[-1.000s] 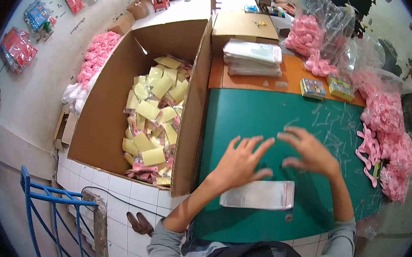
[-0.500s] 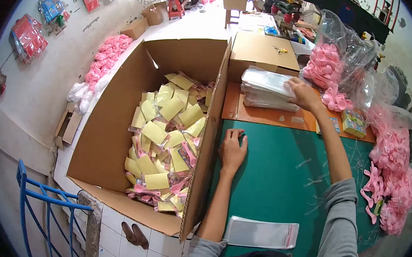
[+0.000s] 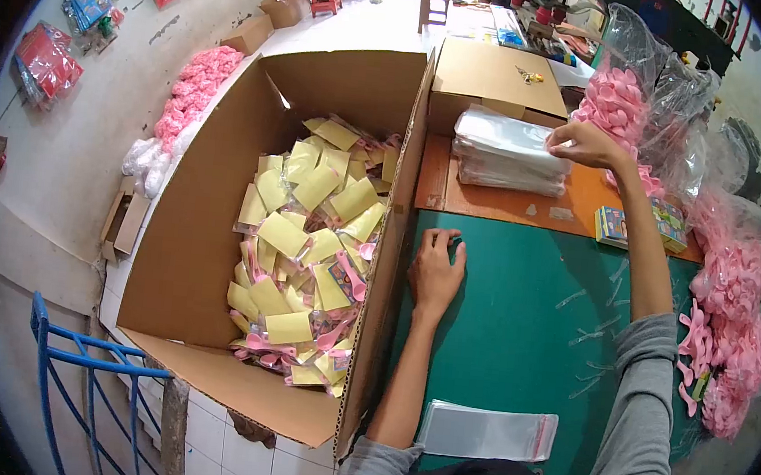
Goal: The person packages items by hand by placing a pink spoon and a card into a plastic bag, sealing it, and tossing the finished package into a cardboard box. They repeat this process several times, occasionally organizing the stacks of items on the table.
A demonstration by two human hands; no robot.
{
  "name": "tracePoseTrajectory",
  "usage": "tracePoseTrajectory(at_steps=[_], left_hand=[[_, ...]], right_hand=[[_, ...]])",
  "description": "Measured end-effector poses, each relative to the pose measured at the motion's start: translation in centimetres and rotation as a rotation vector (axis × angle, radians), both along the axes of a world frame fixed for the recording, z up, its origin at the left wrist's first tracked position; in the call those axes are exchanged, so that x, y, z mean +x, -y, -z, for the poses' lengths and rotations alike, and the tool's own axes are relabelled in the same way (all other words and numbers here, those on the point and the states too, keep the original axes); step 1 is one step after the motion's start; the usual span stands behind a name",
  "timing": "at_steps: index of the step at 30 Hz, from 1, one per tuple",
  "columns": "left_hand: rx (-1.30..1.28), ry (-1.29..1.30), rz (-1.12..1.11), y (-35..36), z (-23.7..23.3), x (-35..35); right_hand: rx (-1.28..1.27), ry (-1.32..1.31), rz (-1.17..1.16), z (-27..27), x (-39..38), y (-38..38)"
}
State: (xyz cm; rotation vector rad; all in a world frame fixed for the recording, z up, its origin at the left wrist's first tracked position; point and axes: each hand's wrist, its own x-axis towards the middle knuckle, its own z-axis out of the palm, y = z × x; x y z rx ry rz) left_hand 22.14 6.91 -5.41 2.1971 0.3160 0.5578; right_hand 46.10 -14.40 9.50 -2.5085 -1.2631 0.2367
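A single clear bag [image 3: 483, 432] with a red strip lies flat at the near edge of the green mat [image 3: 518, 322], just in front of the person's chest. Farther in, the left hand [image 3: 436, 270] rests palm down on the mat, fingers close together and slightly curled, holding nothing. It sits just beside the wall of the big carton [image 3: 210, 223] to the left, which is full of yellow packets [image 3: 309, 231] and some pink pieces. At the mat's right edge a heap of pink parts [image 3: 727, 358] spills onto the green.

Beyond the mat, on the orange board [image 3: 510, 204], lies the bag stack [image 3: 505, 153]. The right hand [image 3: 588, 145] reaches out to the stack's far right corner. Its fingertips are drawn together and seem to pinch the top bag, though the grip is small in this view. Two small colourful boxes [image 3: 621, 224] lie near the right forearm. Behind the stack stands a closed carton [image 3: 494, 80], and to its right a clear sack of pink parts [image 3: 619, 100].
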Motion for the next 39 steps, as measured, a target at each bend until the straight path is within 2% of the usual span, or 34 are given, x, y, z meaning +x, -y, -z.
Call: tracePoseTrajectory(at_steps=[4, 7, 11, 14, 17, 20, 24, 28, 31, 34, 37, 38, 39], left_hand=[[-0.031, -0.013, 0.011, 0.1, -0.5, -0.2], [-0.030, -0.013, 0.013, 0.0, -0.5, -0.1], [-0.034, -0.014, 0.007, 0.1, -0.8, -0.2], [-0.031, -0.015, 0.007, 0.1, -0.9, -0.3], [-0.032, -0.020, 0.004, 0.0, -0.7, -0.2], [-0.023, -0.010, 0.001, 0.1, -0.6, -0.2], [0.001, 0.007, 0.012, -0.1, -0.1, 0.0], [-0.016, -0.007, 0.010, -0.1, 0.0, 0.0], [-0.005, -0.014, 0.006, 0.0, -0.4, -0.1], [0.006, -0.016, 0.005, 0.0, -0.5, -0.2], [0.011, -0.017, 0.002, 0.0, -0.4, -0.2], [0.008, -0.016, 0.003, 0.0, -0.3, -0.1], [0.005, -0.017, 0.004, 0.1, -0.2, -0.1]], right_hand=[[0.021, 0.111, 0.089, 0.6, -0.8, -0.6], [-0.022, 0.292, 0.045, 1.3, -1.2, -1.1], [-0.053, 0.397, 0.040, 1.9, -1.5, -1.6], [-0.137, 0.364, 0.115, 1.4, -2.1, -2.2], [-0.182, 0.361, 0.092, 1.1, -2.3, -2.4], [-0.173, 0.386, -0.002, 1.2, -1.2, -1.8], [-0.065, 0.207, -0.043, 0.6, 0.2, -1.1], [0.005, 0.165, -0.028, 0.6, 0.7, -0.7], [-0.053, 0.124, -0.001, 0.0, 0.1, -0.9], [-0.113, 0.182, 0.133, 0.0, -0.4, -1.5], [-0.149, 0.260, 0.122, -0.1, -1.3, -2.8], [-0.113, 0.419, 0.092, 0.8, -1.0, -3.3], [-0.057, 0.409, 0.088, 1.0, -0.7, -3.9]])
